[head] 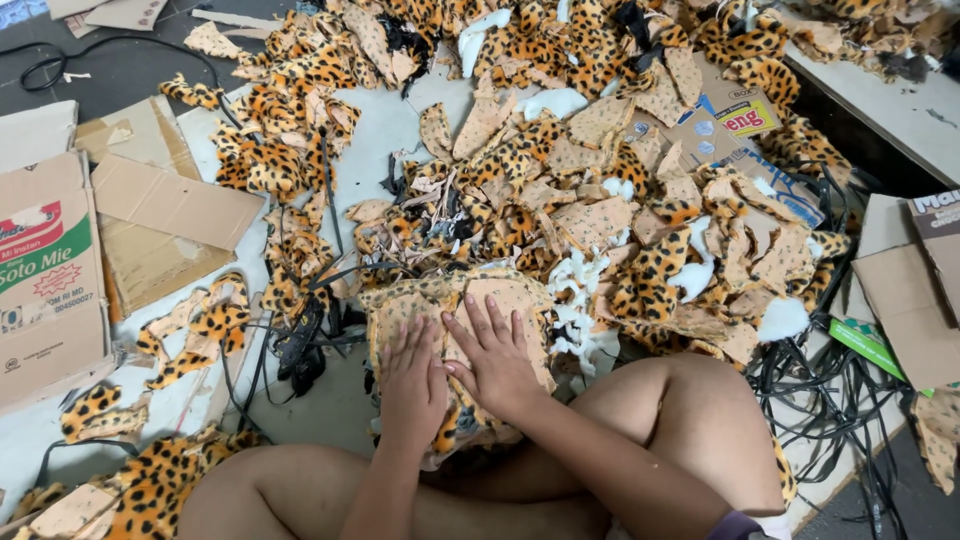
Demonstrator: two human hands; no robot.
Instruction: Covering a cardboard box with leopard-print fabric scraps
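My left hand (411,385) and my right hand (495,355) lie flat, side by side, on a stack of tan fabric pieces (400,305) with the backing side up. The fingers of both hands are spread and press down on the top piece. Leopard-print fur shows at the stack's lower edge (450,432). The stack rests on the floor between my bare knees (690,400).
A big heap of leopard-print fabric cutouts (560,150) and white fluff scraps (580,300) covers the floor ahead. Flattened cardboard boxes (150,210) lie on the left, more cardboard (915,290) on the right. Black cables (820,390) tangle at right and a black tool (300,345) lies left of the stack.
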